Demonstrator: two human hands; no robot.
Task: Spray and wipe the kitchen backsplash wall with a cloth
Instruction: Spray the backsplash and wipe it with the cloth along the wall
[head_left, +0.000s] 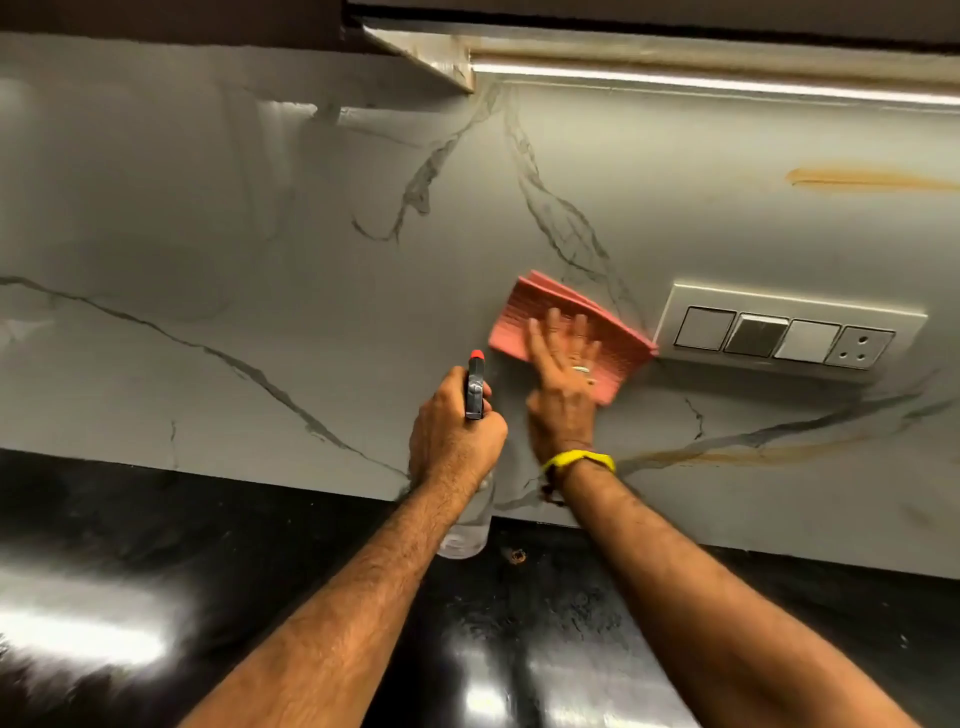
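The backsplash wall (260, 249) is grey-white marble with dark veins. My right hand (563, 374) lies flat, fingers spread, pressing a folded pink cloth (524, 306) against the wall just left of a switch plate. My left hand (457, 431) is wrapped around a clear spray bottle (465, 535), whose black trigger head with a red nozzle (476, 356) points at the wall beside the cloth. The hand hides most of the bottle's neck.
A white switch plate with a socket (784, 332) sits on the wall right of the cloth. Brownish streaks mark the wall at the upper right (872, 176) and lower right (737, 457). A glossy black countertop (208, 597) runs below. A lit cabinet underside (675, 73) hangs above.
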